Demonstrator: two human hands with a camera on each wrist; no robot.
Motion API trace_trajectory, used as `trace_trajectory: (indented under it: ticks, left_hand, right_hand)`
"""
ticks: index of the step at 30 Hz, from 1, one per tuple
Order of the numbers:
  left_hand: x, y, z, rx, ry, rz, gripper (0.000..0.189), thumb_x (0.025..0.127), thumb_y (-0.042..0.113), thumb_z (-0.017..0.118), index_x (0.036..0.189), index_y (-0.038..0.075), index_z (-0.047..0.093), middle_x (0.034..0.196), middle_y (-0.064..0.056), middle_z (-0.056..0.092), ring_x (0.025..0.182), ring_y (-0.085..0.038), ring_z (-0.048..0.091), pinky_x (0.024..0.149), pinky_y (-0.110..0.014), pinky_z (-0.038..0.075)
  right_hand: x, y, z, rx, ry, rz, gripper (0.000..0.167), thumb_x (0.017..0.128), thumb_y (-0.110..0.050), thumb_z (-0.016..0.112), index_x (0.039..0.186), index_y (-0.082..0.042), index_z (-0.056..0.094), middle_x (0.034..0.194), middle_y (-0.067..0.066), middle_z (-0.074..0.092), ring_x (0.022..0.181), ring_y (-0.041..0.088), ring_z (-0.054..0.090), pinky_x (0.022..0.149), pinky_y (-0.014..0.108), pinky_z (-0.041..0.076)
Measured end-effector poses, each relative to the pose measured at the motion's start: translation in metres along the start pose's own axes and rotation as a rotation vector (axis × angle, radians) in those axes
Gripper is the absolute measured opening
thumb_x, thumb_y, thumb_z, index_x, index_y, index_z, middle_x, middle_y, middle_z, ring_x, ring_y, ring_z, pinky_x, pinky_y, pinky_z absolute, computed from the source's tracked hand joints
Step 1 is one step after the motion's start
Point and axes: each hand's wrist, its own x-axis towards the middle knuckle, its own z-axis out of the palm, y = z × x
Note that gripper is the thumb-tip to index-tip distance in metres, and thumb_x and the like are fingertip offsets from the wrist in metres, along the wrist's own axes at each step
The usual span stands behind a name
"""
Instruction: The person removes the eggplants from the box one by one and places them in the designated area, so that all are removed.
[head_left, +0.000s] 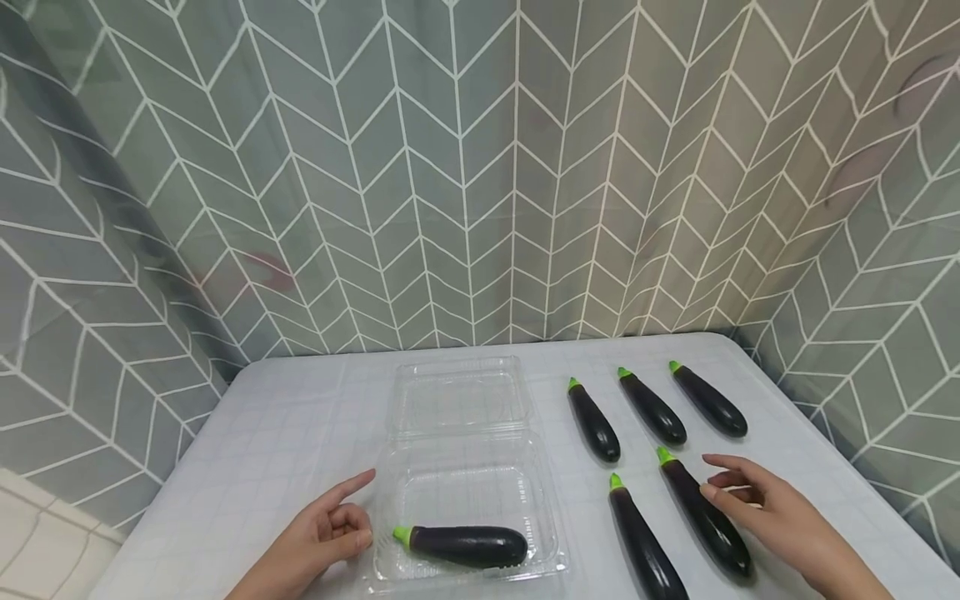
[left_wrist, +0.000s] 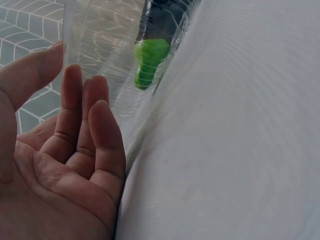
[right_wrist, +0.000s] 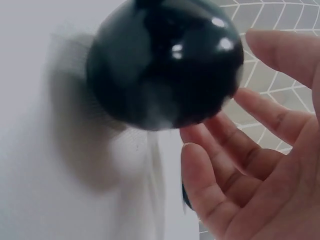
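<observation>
A clear plastic clamshell box (head_left: 465,454) lies with its lid folded back on the table. Inside its base rests one dark eggplant (head_left: 468,546) with a green stem end, seen through the plastic wall in the left wrist view. My left hand (head_left: 330,529) is at the box's left side, fingers loosely bent and holding nothing; whether it touches the rim I cannot tell. On the right, my right hand (head_left: 765,504) hovers around another eggplant (head_left: 708,521), thumb over it and fingers beyond. That eggplant's rounded end (right_wrist: 165,65) fills the right wrist view, between thumb and fingers without a firm grip.
More eggplants lie right of the box: one at the front (head_left: 643,542), and a back row with a left one (head_left: 595,423), a middle one (head_left: 654,408) and a right one (head_left: 710,400). A patterned curtain (head_left: 487,183) borders the white-covered table (head_left: 300,417).
</observation>
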Motion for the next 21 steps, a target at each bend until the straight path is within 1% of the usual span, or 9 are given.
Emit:
trace_trajectory:
  ticks: [2, 5, 9, 12, 14, 17, 21]
  left_hand:
    - [-0.001, 0.0, 0.0, -0.001, 0.001, -0.004, 0.074, 0.099, 0.007, 0.059, 0.157, 0.003, 0.012, 0.102, -0.008, 0.06, 0.083, -0.01, 0.055, 0.079, -0.028, 0.051]
    - [-0.001, 0.0, 0.0, 0.006, 0.013, -0.014, 0.074, 0.099, 0.008, 0.06, 0.158, 0.004, 0.014, 0.102, -0.009, 0.06, 0.083, -0.011, 0.055, 0.079, -0.028, 0.051]
    - [0.0, -0.001, 0.0, 0.014, 0.019, -0.004, 0.075, 0.098, 0.007, 0.061, 0.157, 0.004, 0.015, 0.101, -0.01, 0.061, 0.083, -0.011, 0.055, 0.078, -0.027, 0.051]
    - [0.001, -0.002, -0.001, 0.012, 0.003, 0.027, 0.075, 0.098, 0.005, 0.06, 0.157, 0.003, 0.014, 0.1, -0.007, 0.061, 0.082, -0.009, 0.056, 0.076, -0.026, 0.05]
    - [0.002, -0.003, -0.002, 0.012, -0.01, 0.047, 0.075, 0.098, 0.003, 0.06, 0.157, 0.003, 0.014, 0.099, -0.006, 0.062, 0.081, -0.008, 0.056, 0.076, -0.025, 0.05]
    - [0.002, -0.005, -0.002, 0.006, -0.016, 0.056, 0.076, 0.098, 0.003, 0.06, 0.157, 0.002, 0.013, 0.098, -0.004, 0.062, 0.081, -0.008, 0.056, 0.075, -0.024, 0.05]
    - [-0.001, -0.005, -0.001, -0.005, -0.019, 0.08, 0.075, 0.098, 0.002, 0.06, 0.156, -0.001, 0.012, 0.098, -0.005, 0.062, 0.08, -0.008, 0.056, 0.074, -0.024, 0.05]
  right_hand:
    - [0.0, -0.001, -0.001, 0.005, 0.022, -0.021, 0.056, 0.098, -0.033, 0.064, 0.143, -0.004, 0.048, 0.119, 0.008, 0.063, 0.094, -0.001, 0.059, 0.074, 0.025, 0.05]
    - [0.001, -0.006, -0.003, 0.014, 0.041, -0.06, 0.055, 0.098, -0.032, 0.064, 0.144, -0.005, 0.047, 0.122, 0.013, 0.062, 0.096, -0.002, 0.059, 0.073, 0.025, 0.051]
    - [0.002, -0.017, -0.007, 0.026, 0.044, -0.088, 0.058, 0.098, -0.035, 0.063, 0.146, -0.008, 0.044, 0.127, 0.016, 0.059, 0.098, -0.003, 0.059, 0.074, 0.025, 0.052]
    - [0.004, -0.028, -0.009, 0.038, 0.033, -0.117, 0.058, 0.098, -0.035, 0.063, 0.147, -0.011, 0.042, 0.13, 0.016, 0.057, 0.1, -0.004, 0.059, 0.075, 0.025, 0.052]
    - [0.006, -0.037, -0.01, 0.035, 0.034, -0.161, 0.056, 0.098, -0.032, 0.064, 0.147, -0.013, 0.043, 0.131, 0.016, 0.056, 0.101, -0.002, 0.059, 0.076, 0.025, 0.052]
    - [0.012, -0.051, -0.011, 0.034, 0.016, -0.202, 0.056, 0.098, -0.031, 0.064, 0.147, -0.015, 0.043, 0.133, 0.014, 0.055, 0.104, 0.001, 0.059, 0.077, 0.025, 0.052]
    - [0.022, -0.075, -0.011, 0.052, -0.027, -0.247, 0.056, 0.097, -0.034, 0.064, 0.146, -0.016, 0.044, 0.134, 0.012, 0.053, 0.107, 0.008, 0.06, 0.078, 0.028, 0.053]
